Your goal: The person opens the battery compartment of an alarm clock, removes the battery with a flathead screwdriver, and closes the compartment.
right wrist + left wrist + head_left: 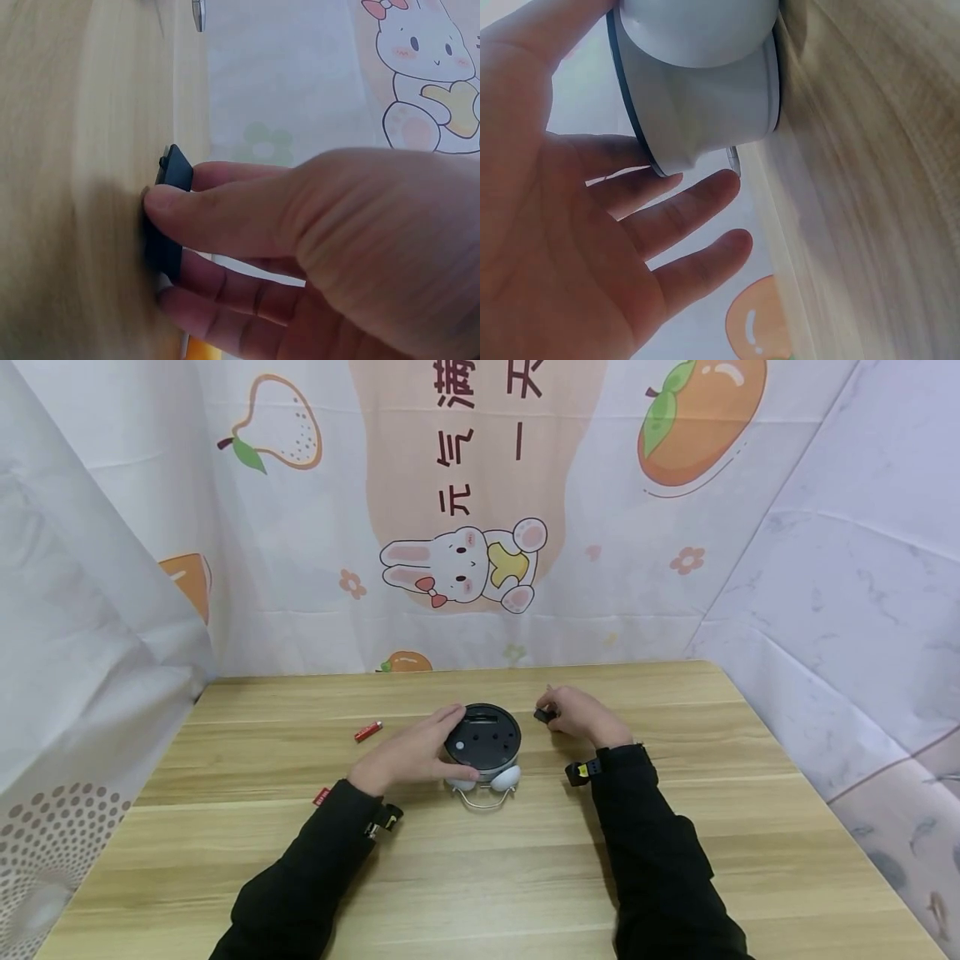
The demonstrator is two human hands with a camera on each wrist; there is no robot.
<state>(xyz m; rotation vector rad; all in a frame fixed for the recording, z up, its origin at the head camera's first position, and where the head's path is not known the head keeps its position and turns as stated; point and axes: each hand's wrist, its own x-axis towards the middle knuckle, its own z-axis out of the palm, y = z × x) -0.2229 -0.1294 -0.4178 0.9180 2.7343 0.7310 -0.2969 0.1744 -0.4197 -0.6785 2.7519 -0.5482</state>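
Note:
A twin-bell alarm clock (487,745) lies on its face, its round black back up and its two white bells and wire handle toward me. My left hand (420,753) holds it from the left, thumb by the bells and fingertips at the far rim. Seen from the left wrist, the clock's white side (697,105) sits between the thumb and the first fingers, while the other fingers stand spread. To the right of the clock, my right hand (585,717) pinches a small black battery cover (166,244) between thumb and fingers, close over the tabletop.
A red battery (368,732) lies left of the clock. Another small red battery (321,797) shows partly behind my left sleeve. The wooden table (480,868) ends at a printed curtain (300,543) at the back.

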